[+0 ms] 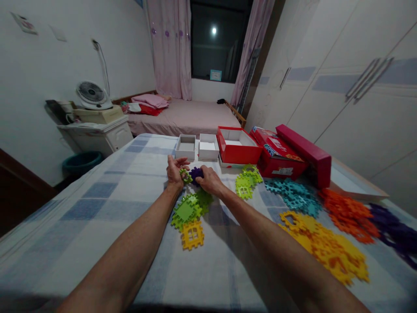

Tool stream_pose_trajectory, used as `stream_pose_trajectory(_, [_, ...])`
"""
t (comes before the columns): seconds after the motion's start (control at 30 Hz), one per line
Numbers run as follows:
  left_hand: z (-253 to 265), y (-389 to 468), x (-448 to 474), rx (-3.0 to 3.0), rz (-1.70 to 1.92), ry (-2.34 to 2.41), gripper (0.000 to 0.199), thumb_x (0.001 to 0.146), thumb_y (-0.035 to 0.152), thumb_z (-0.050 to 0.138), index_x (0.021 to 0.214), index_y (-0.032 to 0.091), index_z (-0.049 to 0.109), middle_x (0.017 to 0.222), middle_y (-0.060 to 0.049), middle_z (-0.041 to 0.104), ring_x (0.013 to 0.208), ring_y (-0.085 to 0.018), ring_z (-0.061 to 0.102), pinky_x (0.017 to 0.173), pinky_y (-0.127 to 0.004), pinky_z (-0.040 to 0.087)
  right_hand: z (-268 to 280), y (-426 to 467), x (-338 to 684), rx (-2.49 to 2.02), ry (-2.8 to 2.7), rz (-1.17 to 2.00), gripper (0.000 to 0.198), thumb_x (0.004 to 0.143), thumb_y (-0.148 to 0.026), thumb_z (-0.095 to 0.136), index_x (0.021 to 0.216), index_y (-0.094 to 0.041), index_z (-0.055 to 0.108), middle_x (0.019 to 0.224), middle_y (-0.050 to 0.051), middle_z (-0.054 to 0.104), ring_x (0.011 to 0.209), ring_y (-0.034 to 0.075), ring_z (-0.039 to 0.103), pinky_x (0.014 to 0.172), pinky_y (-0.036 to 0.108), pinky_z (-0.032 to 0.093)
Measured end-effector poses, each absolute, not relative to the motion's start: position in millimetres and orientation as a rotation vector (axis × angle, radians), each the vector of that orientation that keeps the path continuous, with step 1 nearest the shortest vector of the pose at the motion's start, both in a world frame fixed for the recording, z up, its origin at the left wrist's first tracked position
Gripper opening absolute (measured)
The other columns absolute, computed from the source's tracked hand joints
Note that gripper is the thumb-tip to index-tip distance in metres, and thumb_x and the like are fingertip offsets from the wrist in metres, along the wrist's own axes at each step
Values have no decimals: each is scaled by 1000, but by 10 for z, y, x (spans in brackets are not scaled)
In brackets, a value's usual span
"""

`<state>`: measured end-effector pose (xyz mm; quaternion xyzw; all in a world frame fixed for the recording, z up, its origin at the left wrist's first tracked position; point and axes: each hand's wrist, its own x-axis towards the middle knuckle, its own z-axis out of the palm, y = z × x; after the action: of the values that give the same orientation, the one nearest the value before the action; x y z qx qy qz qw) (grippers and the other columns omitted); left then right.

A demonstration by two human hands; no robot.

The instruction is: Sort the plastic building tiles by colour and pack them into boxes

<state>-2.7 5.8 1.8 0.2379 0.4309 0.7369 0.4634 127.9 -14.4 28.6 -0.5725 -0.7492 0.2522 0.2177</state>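
While print on the red box lid (276, 148) stays unreadable and two white trays (197, 147) sit empty, your left hand (176, 169) pinches a lime tile (186, 175) and your right hand (210, 179) clasps a purple tile (196, 173) at frame centre.

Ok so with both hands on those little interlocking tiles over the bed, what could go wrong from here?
The left hand pinches a light green tile and the right hand covers a purple tile; forcing them together might bend the tabs. A dropped piece could land among the green tiles below and be hard to find. The right forearm might also sweep the yellow pile out of its heap.
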Motion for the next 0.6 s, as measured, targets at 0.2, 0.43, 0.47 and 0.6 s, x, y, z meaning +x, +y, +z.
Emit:
stream_pose_trajectory(0.2, [50, 25, -17, 600, 1732, 1032, 60, 88, 55, 24, 71, 13, 63, 59, -4, 59, 39, -6, 44, 32, -18, 20, 415, -186, 1661, -1472, -1800, 687, 28, 84, -29, 47, 109, -17, 50, 99, 6, 62, 89, 16, 58, 81, 29, 46])
stream_pose_trajectory(0.43, [81, 14, -52, 705, 1581, 1114, 57, 88, 54, 24, 68, 17, 64, 59, -4, 61, 42, -9, 44, 32, -20, 25, 686, -765, 3109, -1272, -1332, 718, 43, 75, -35, 56, 114, -20, 45, 103, 5, 61, 87, 15, 60, 75, 29, 51])
stream_pose_trajectory(0.47, [80, 17, -55, 711, 1575, 1125, 56, 87, 53, 25, 68, 18, 64, 59, -5, 62, 43, -10, 44, 31, -21, 24, 696, -877, 3414, -1327, -1282, 613, 47, 74, -37, 57, 117, -21, 45, 109, 6, 60, 90, 16, 60, 77, 30, 51])
stream_pose_trajectory(0.6, [64, 1, -62, 789, 1570, 1204, 53, 82, 58, 30, 65, 23, 66, 61, -7, 63, 45, -14, 47, 31, -26, 28, 584, -1265, 4794, -1718, -1012, 89, 43, 70, -38, 56, 108, -18, 54, 100, 8, 62, 90, 21, 58, 83, 38, 48])
